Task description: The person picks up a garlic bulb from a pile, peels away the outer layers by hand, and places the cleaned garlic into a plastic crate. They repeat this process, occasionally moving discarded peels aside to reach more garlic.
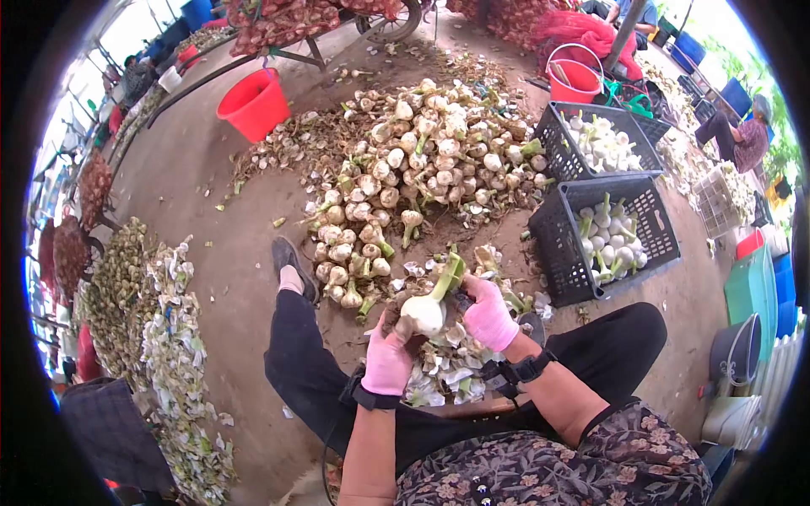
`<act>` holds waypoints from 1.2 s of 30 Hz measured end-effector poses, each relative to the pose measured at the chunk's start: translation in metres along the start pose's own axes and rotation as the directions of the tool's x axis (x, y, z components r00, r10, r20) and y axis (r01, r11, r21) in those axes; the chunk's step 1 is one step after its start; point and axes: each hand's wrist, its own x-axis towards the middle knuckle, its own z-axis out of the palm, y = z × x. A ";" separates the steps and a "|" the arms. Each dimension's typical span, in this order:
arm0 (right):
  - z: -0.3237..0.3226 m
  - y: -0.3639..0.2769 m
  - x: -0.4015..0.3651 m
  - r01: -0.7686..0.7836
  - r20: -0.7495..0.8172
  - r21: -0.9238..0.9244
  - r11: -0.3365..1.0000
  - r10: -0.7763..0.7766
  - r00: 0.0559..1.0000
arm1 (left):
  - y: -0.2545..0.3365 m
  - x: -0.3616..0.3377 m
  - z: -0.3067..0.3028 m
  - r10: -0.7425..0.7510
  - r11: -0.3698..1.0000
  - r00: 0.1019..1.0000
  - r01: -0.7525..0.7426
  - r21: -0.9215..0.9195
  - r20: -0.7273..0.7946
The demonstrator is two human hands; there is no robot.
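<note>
In the head view, the left hand, in a pink glove (388, 363), closes its thumb and fingers around the lower side of a pale garlic bulb (424, 315), held over the lap with its green stem (448, 275) tilted up and to the right. The right hand (492, 317) is curled beside the stem; its fingertips are too dark to tell whether they pinch husk or a small tool. Good handling here likely means a firm but gentle left grip, with the right fingers working along the stem and clear of the left thumb

Loose skins (447, 375) lie below, on the bare brown floor (219, 278). Ahead spreads a heap of garlic (422, 160); to the right stand two black crates (561, 244) of whiter bulbs, and a red bucket (256, 105) sits beyond, leftward
</note>
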 end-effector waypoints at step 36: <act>-0.026 -0.008 -0.003 -0.440 0.325 0.234 0.867 0.357 0.876 | -0.002 -0.001 0.007 -0.124 0.992 0.992 0.124 -0.012 -0.014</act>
